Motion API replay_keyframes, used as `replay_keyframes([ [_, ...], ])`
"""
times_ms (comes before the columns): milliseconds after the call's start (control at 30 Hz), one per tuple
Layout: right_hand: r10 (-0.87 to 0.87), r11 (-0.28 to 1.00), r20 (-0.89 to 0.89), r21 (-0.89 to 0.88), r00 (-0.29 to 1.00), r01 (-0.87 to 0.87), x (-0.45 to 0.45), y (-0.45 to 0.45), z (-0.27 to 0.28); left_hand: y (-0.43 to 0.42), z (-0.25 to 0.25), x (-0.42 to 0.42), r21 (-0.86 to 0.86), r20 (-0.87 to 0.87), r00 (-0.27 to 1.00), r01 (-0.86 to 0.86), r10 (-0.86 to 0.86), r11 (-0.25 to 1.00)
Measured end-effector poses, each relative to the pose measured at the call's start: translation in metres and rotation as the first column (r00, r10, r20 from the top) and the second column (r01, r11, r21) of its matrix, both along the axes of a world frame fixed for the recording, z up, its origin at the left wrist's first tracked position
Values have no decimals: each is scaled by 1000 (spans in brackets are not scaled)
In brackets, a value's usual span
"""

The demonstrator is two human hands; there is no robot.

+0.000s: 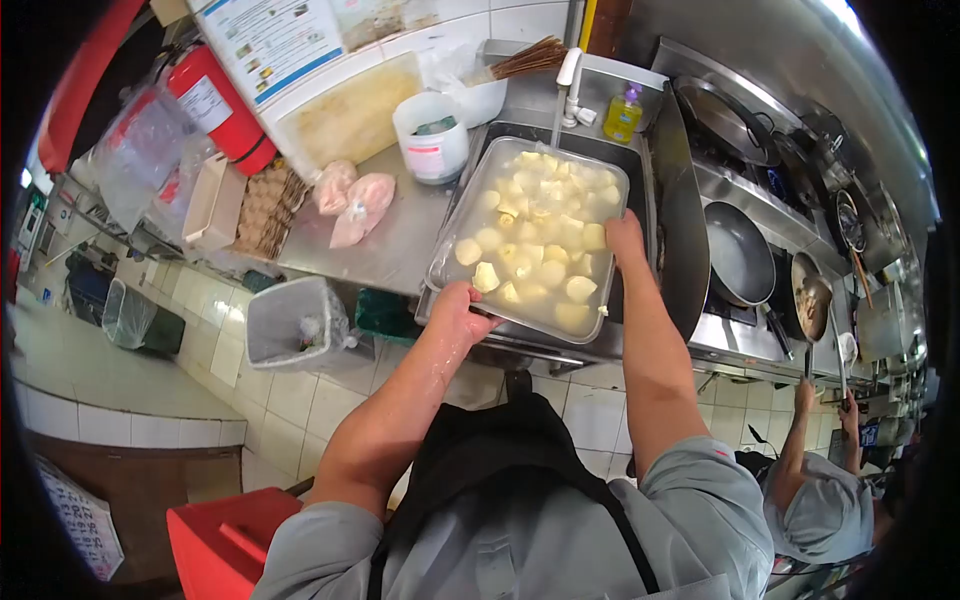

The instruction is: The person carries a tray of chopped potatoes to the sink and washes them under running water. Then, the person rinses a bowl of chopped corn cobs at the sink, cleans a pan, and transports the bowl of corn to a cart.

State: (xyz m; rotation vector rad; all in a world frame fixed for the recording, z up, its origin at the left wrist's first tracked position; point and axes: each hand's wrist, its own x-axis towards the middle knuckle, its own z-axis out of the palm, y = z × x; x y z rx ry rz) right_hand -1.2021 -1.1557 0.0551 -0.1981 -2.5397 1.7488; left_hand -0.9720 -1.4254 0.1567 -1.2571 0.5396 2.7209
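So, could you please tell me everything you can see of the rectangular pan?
The pan is shallow and round-cornered, with a pale, shiny rim; whether metal or clear plastic, I cannot tell. It holds cloudy liquid and pale yellow pieces, apparently peeled potatoes. It is over the sink, the left hand at its near edge, the right hand at its right side.

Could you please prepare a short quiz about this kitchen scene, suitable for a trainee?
1. True or false: the left hand and the right hand both hold the clear rectangular tray of pale yellow pieces.
2. Which thing is nearest the yellow bottle with a purple pump?
A) round black pan
B) white plastic tap
C) grey rectangular bin
3. Fill in: the red cylindrical fire extinguisher is on the picture's ____ side.

Key: 1 true; 2 B; 3 left.
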Motion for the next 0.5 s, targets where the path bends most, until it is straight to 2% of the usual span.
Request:
replay_keyframes([
  [67,-10,1000,41,-22,999,11,21,-8,12,-5,13,21,-16,51,999,-4,4,1000],
  [167,-37,985,44,169,998,29,60,-30,27,-17,20,58,28,-61,998,1,0,1000],
  [200,1,988,126,153,992,-21,75,-36,36,-20,24,69,7,-24,1000,-10,10,1000],
  [300,58,998,202,-6,978,-58,129,-65,79,-27,26,103,-23,-63,997,-51,49,998],
  [333,47,997,168,56,985,-57,131,-72,66,-34,11,110,25,-58,995,-73,75,997],
  [400,22,983,95,180,995,-39,124,-82,19,-46,-32,128,5,-112,990,-89,89,996],
  [500,141,987,74,61,987,-145,119,-94,-29,-44,-34,146,-56,-118,985,-130,123,990],
])
